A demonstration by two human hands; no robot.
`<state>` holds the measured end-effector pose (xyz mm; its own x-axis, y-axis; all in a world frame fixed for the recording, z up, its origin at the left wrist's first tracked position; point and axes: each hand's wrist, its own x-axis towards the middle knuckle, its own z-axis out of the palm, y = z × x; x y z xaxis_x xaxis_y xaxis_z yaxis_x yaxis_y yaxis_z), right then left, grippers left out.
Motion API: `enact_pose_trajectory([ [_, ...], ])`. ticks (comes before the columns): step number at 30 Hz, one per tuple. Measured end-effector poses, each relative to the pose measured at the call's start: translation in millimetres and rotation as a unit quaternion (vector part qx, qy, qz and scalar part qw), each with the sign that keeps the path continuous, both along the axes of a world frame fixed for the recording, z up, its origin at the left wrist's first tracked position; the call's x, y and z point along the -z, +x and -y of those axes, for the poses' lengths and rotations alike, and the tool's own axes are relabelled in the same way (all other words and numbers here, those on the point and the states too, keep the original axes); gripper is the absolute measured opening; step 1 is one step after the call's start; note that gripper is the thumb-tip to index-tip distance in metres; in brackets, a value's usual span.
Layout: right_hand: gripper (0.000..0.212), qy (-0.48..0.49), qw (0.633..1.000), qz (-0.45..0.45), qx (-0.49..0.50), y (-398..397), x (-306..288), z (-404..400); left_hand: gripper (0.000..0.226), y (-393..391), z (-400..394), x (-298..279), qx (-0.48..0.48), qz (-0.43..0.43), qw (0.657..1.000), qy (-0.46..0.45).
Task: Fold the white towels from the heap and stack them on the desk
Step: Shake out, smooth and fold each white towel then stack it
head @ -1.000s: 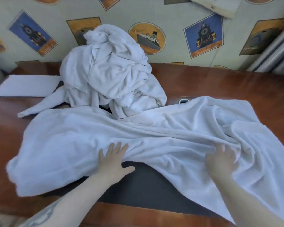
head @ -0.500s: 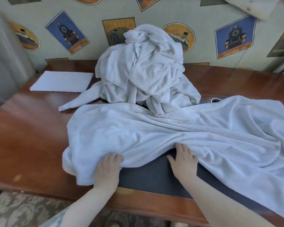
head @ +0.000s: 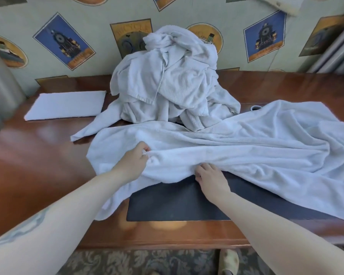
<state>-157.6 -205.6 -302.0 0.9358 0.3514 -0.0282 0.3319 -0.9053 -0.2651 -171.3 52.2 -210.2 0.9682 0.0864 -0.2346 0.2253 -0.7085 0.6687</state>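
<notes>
Far left, a grey rounded shape [head: 2, 92] is poking into view, cut off by the edge and too blurred to name. Next along, a folded white towel [head: 66, 105] is lying flat on the wooden desk [head: 28, 161], well apart from the hands. Now the left hand [head: 132, 162] is gripping a bunched fold of the big spread towel [head: 256, 147], fingers curled into the cloth with their tips buried out of sight. Behind it, the heap [head: 171, 80] of white towels is sitting at the back of the desk against the patterned wall [head: 38, 22], covering part of a printed emblem. Just right of centre, the right hand [head: 211, 177] is lying at the towel's near edge over the dark desk mat [head: 177, 203]; its fingertips are slipping under the fold, so whether it is pinching or only pressing is impossible to tell. A small dark ring [head: 255, 108] is peeking out at the towel's far edge, mostly hidden. The towel's right end is running out of frame.
</notes>
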Motion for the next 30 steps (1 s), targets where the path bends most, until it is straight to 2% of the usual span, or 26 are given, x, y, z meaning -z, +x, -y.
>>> enact_pose_trajectory([
  [2, 0.041, 0.019, 0.999, -0.006, 0.025, -10, -4, -10, 0.016, 11, -11, -8, 0.025, -0.049, 0.998, 0.020],
  [4, 0.060, -0.024, 0.999, 0.000, 0.044, -22, -5, -29, 0.021, 20, -20, -13, 0.068, -0.131, 0.987, 0.069],
  [5, 0.062, -0.040, 0.997, 0.010, 0.063, -26, -6, -39, 0.022, 25, -26, -13, 0.084, -0.184, 0.975, 0.095],
  [7, 0.052, -0.041, 0.992, 0.043, 0.109, -29, -6, -52, 0.033, 29, -37, -11, 0.083, -0.275, 0.946, 0.152],
  [9, 0.035, -0.048, 0.990, 0.055, 0.123, -30, -6, -57, 0.049, 33, -44, -7, 0.085, -0.307, 0.924, 0.212],
  [11, 0.024, -0.053, 0.993, 0.015, 0.101, -31, -5, -58, 0.041, 35, -44, -7, 0.100, -0.262, 0.929, 0.243],
  [12, 0.019, -0.029, 0.995, -0.022, 0.092, -33, -6, -56, 0.033, 35, -43, -9, 0.095, -0.205, 0.943, 0.245],
  [14, 0.010, 0.098, 0.983, -0.113, 0.106, -32, -19, -41, 0.028, 33, -44, -14, 0.029, -0.063, 0.974, 0.215],
  [16, 0.024, 0.268, 0.925, -0.233, 0.134, -37, -33, -14, 0.027, 27, -48, -13, -0.028, 0.053, 0.976, 0.211],
  [18, 0.031, 0.420, 0.841, -0.273, 0.205, -51, -42, 9, 0.020, 19, -47, -6, -0.037, 0.111, 0.964, 0.239],
  [19, 0.032, 0.443, 0.817, -0.280, 0.239, -59, -42, 15, 0.017, 12, -43, 0, -0.029, 0.139, 0.958, 0.251],
  [20, 0.034, 0.421, 0.816, -0.300, 0.258, -66, -42, 16, 0.021, 2, -36, 5, -0.018, 0.168, 0.951, 0.257],
  [22, 0.039, 0.261, 0.873, -0.336, 0.239, -78, -33, 13, 0.032, -24, -15, 15, 0.005, 0.229, 0.942, 0.247],
  [23, 0.040, 0.192, 0.903, -0.303, 0.235, -80, -28, 10, 0.029, -42, -4, 20, 0.026, 0.263, 0.937, 0.228],
  [24, 0.038, 0.175, 0.919, -0.252, 0.248, -79, -25, 6, 0.024, -62, 5, 26, 0.074, 0.283, 0.932, 0.214],
  [25, 0.036, 0.199, 0.921, -0.205, 0.265, -77, -27, 4, 0.022, -82, 13, 34, 0.143, 0.285, 0.926, 0.203],
  [27, 0.036, 0.278, 0.906, -0.146, 0.284, -69, -30, -3, 0.045, -120, 21, 58, 0.268, 0.209, 0.920, 0.194],
  [30, 0.033, 0.318, 0.895, -0.103, 0.296, -52, -41, -11, 0.088, -145, 14, 88, 0.314, 0.052, 0.896, 0.311],
])
